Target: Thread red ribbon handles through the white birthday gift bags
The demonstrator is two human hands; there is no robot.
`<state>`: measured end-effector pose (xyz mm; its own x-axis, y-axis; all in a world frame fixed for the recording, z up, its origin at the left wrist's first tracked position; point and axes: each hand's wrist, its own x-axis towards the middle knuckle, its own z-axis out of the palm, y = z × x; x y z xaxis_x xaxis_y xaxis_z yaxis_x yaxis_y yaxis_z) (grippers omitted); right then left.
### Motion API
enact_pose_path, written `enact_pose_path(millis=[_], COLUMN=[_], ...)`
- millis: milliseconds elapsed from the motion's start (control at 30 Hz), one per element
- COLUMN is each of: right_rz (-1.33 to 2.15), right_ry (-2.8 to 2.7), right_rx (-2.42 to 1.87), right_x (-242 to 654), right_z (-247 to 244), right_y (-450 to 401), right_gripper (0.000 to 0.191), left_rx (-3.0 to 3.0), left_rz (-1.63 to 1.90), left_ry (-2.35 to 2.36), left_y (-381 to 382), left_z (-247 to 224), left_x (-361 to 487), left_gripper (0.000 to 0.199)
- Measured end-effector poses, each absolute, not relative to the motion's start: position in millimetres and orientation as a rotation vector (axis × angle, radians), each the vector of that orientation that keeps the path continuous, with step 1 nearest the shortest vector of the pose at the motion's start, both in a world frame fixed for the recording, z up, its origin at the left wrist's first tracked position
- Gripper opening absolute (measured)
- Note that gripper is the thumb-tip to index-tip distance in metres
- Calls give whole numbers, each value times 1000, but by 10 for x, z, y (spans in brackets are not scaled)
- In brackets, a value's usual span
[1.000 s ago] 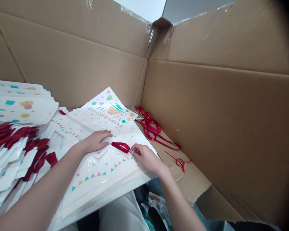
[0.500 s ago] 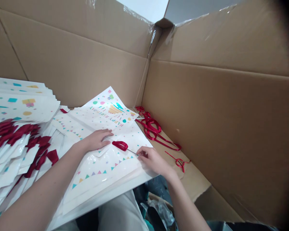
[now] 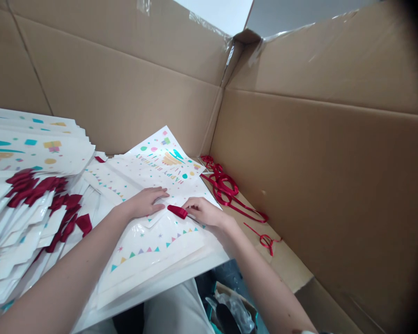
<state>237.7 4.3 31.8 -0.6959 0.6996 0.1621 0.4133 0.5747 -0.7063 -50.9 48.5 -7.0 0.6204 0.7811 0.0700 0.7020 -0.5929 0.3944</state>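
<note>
White printed sheets or bags (image 3: 135, 236) with "HAPPY BIRTHDAY" and coloured flags lie in a pile before me. My left hand (image 3: 148, 202) rests on them with its fingers apart, holding nothing. Close to its thumb, a flattened dark red ribbon loop (image 3: 177, 212) lies on the top piece. My right hand (image 3: 202, 211) pinches the right end of this loop between bent fingers. A thin dark line shows just below those fingers; what it is I cannot make out.
Overlapping white pieces with red ribbon bows (image 3: 55, 199) fill the left side. Loose red ribbon (image 3: 226, 188) lies along the right edge. Tall cardboard walls (image 3: 316, 176) stand behind and to the right. Below is a container with clear plastic (image 3: 238, 308).
My right hand has moved left from the thin dark line onto the ribbon loop, which now looks flatter. My left hand stays on the pile. The view has shifted slightly.
</note>
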Motion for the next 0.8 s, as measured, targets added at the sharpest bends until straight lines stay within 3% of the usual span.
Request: enact_pose_path(millis=[233, 600, 800], right_rz=[922, 782, 928], right_ry=[-2467, -2353, -2309], right_rx=[-800, -940, -926], right_x=[2370, 2218, 2102], right_z=[381, 281, 257], right_y=[15, 37, 94], right_gripper=[31, 13, 13], left_rx=[2523, 2543, 2546], left_rz=[364, 360, 356], left_ry=[1180, 1179, 1188], left_y=[474, 476, 467], left_z=[-54, -44, -41], left_x=[-500, -492, -488], left_gripper=[58, 55, 57])
